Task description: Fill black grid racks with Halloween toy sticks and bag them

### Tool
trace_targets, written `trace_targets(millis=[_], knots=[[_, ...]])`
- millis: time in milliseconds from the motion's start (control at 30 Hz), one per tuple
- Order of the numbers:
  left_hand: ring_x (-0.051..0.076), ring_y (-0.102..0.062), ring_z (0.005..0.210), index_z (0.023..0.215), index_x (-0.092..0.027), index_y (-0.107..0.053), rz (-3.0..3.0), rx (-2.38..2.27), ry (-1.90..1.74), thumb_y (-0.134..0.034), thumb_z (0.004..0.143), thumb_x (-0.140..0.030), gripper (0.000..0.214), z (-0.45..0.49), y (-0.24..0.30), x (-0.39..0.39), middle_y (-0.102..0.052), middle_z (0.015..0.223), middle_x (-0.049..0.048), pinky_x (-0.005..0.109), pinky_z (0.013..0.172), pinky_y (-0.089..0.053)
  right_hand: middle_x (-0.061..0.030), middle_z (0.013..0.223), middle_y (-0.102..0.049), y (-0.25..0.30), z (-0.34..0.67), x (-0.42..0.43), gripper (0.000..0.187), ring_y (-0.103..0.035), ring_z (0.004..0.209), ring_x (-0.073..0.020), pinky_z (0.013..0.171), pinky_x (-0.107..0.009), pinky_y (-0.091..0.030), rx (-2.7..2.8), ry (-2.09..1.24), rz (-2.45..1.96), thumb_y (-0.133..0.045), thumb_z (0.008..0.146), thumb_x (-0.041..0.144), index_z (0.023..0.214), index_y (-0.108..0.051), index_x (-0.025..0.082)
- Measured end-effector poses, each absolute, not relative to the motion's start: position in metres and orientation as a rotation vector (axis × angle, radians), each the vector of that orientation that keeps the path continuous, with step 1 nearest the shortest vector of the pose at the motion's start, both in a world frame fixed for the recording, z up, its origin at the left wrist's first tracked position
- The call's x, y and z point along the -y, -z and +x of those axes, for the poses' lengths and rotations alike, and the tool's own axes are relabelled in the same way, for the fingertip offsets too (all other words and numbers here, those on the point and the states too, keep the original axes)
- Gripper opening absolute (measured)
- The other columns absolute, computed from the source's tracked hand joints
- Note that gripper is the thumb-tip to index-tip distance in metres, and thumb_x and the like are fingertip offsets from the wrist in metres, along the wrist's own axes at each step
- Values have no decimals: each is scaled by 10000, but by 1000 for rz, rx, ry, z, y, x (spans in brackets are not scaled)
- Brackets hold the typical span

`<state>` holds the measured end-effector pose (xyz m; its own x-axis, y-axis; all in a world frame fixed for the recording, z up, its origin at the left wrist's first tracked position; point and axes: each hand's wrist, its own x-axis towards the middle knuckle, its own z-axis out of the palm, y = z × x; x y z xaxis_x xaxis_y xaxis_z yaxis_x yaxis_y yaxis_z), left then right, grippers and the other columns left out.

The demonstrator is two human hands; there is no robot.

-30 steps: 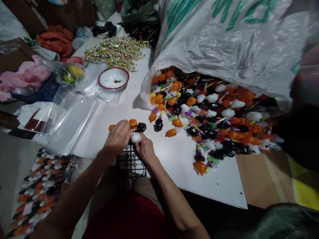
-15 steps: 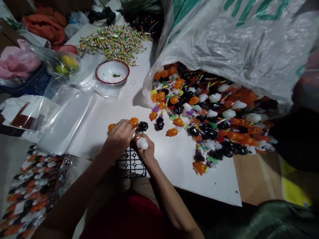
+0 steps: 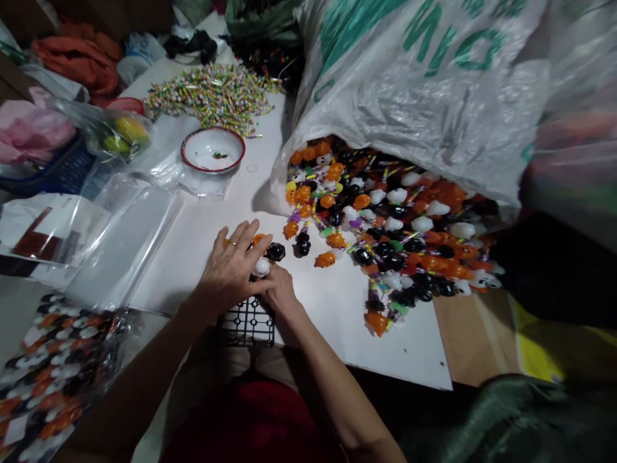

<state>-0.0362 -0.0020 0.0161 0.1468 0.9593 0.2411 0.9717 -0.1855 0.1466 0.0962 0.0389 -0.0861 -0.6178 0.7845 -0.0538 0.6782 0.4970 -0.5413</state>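
Note:
A black plastic grid tray (image 3: 245, 323) lies at the near edge of the white table (image 3: 332, 308). My left hand (image 3: 229, 267) rests over the tray's far end with fingers stretched out, covering orange toys set in it. My right hand (image 3: 276, 288) pinches a small white ghost toy (image 3: 261, 266) at the tray. A black toy (image 3: 276, 251) stands just beyond the fingers. A heap of orange, black and white toys (image 3: 385, 225) spills from a large plastic sack (image 3: 414, 96) to the right.
A red-rimmed white bowl (image 3: 213, 150) sits at the back, with a pile of wrapped candies (image 3: 212, 96) behind it. Clear plastic bags (image 3: 120, 244) lie on the left. A bag of packed toys (image 3: 53, 366) is at the near left. Brown cardboard (image 3: 472, 334) borders the right.
My right hand has brought the white ghost toy back to the tray's far end. My left hand's fingers have spread out flat over the toys there.

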Motion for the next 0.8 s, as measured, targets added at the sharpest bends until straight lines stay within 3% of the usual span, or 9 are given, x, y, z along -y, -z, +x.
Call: trace_targets(millis=[67,267,400,500,667,800], knots=[[402,-423,1373,1425,-169,-449,-2417,1951,265,-706,825,-522,742,-36,-18,-6,-418,1514,224,620,1121,-310,-111,1001,-713,84,97,-38,275,-648,894,-236,778,-299,-484,2511,-787,-1271,-554,837,174,1093,-654,166],[311,-610,1132,1409,-167,-454,-2370,2070,193,-655,888,-463,632,-35,-11,-11,-564,1356,177,432,961,-477,-60,952,-701,54,156,-60,203,-630,813,-168,735,-250,-471,2488,-1053,-973,-501,940,174,1060,-665,171],[313,-616,1127,1399,-167,-455,-2361,2102,214,-675,879,-438,626,-35,-8,-8,-572,1339,172,451,974,-483,-106,1036,-667,34,181,-127,287,-618,873,-201,741,-279,-442,2555,-610,-1294,-496,902,54,1069,-704,161],[348,-540,1261,1400,-155,-443,-2361,2076,335,-661,877,-476,652,-37,-16,-10,-511,1414,208,487,1020,-466,-111,1085,-637,34,173,-173,250,-590,970,-223,786,-287,-435,2688,-469,-1212,-541,885,53,983,-732,183],[337,-441,1366,1423,-177,-427,-2335,1954,554,-576,913,-532,640,-36,-43,-27,-428,1496,187,495,1082,-415,-65,981,-631,46,182,-164,138,-563,880,-181,768,-273,-432,2594,-637,-1013,-578,869,129,938,-687,179],[300,-524,1272,1342,-203,-532,-2554,1828,202,-555,948,-401,441,-26,-38,-44,-552,1385,137,492,1067,-402,-7,784,-609,67,186,-99,194,-517,664,-140,624,-246,-422,2047,-1066,-1083,-556,884,360,932,-612,180]])
